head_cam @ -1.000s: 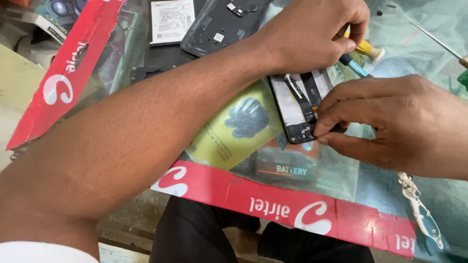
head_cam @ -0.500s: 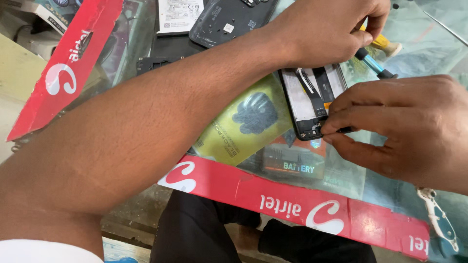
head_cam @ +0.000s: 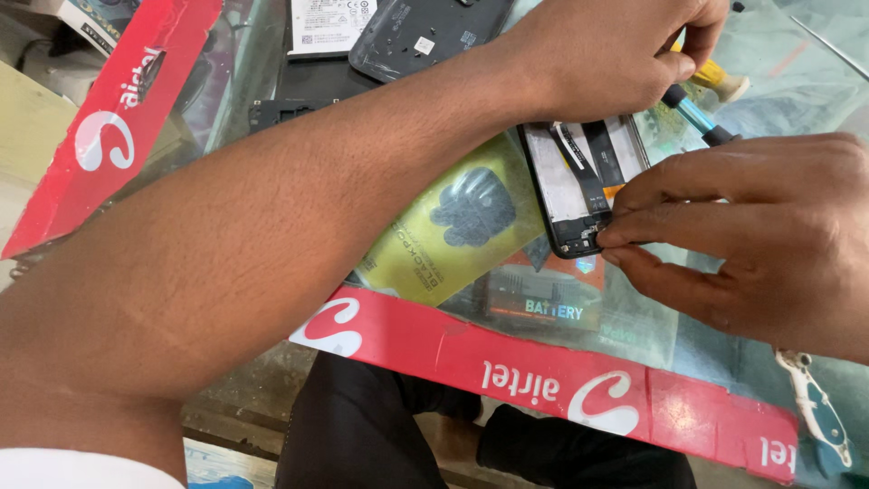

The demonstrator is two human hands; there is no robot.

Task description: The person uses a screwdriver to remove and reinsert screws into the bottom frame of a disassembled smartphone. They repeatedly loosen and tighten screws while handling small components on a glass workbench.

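An opened phone frame (head_cam: 584, 181) lies face down on the glass bench (head_cam: 806, 81), its dark inner parts and a ribbon strip showing. The right hand (head_cam: 751, 235) comes in from the right, its fingers (head_cam: 634, 231) pinched closed on the frame's lower right corner. The left hand (head_cam: 606, 54) reaches across from the left, forearm spanning the view, its fingers curled closed around a yellow-handled tool (head_cam: 715, 77) just above the frame. A blue-barrelled screwdriver (head_cam: 695, 116) lies just beside the frame's top right. A dark back cover (head_cam: 425, 36) rests further up the bench, a yellow-green packet (head_cam: 453, 226) sits under the glass, and a red strip (head_cam: 561, 385) edges the bench.
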